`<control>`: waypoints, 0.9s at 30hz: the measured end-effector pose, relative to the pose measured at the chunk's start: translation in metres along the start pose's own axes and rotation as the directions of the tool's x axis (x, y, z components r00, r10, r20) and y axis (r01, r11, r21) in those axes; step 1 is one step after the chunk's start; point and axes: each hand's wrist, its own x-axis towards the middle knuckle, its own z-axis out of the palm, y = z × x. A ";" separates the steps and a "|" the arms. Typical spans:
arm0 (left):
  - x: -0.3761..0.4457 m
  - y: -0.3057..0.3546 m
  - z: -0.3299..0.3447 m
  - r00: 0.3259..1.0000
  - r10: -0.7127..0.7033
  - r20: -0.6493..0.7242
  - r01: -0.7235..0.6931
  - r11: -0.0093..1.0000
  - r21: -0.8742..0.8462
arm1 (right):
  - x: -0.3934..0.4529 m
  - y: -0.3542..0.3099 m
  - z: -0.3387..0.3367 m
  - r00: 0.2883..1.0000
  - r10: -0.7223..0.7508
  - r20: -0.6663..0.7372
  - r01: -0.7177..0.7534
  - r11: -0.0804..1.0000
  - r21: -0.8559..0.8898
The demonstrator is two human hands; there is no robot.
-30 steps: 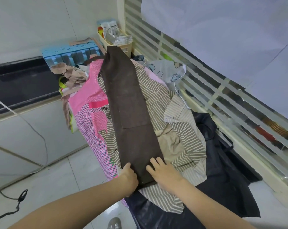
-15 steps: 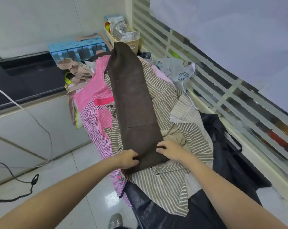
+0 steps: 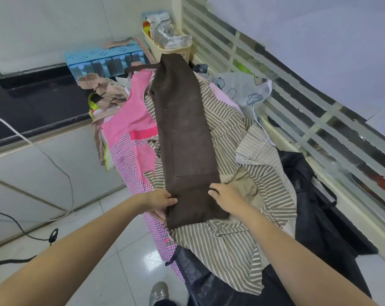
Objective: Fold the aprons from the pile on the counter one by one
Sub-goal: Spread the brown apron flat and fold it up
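The long brown apron [image 3: 184,138] lies on top of the striped apron [image 3: 231,239]; the left hand [image 3: 162,200] pinches its near left edge, the right hand [image 3: 225,195] its near right edge; the soft heap below could slide, so the fold may come out crooked.

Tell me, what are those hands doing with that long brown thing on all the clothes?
A person is folding a brown apron. It lies as a long narrow strip on top of a pile of other aprons, a striped one and a pink one among them. The left hand grips the near left edge, and the right hand holds the near right edge. The strip is not yet folded end to end.
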 end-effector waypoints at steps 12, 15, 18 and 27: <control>0.011 0.002 0.009 0.814 0.144 -0.563 -0.266 0.954 -0.139 | 0.002 0.002 -0.012 0.968 0.117 -0.221 0.000 0.882 0.471; 0.010 0.002 0.008 0.842 0.114 -0.527 -0.247 0.950 -0.190 | 0.002 0.002 -0.016 0.968 0.102 -0.230 0.038 0.843 0.536; 0.005 0.001 0.006 0.911 0.028 -0.411 -0.187 0.916 -0.354 | 0.004 0.005 -0.016 0.956 0.109 -0.274 0.051 0.855 0.517; 0.007 0.003 0.025 0.809 0.114 -0.577 -0.279 0.938 -0.207 | -0.005 -0.004 -0.014 0.970 0.178 0.168 -0.230 0.422 0.877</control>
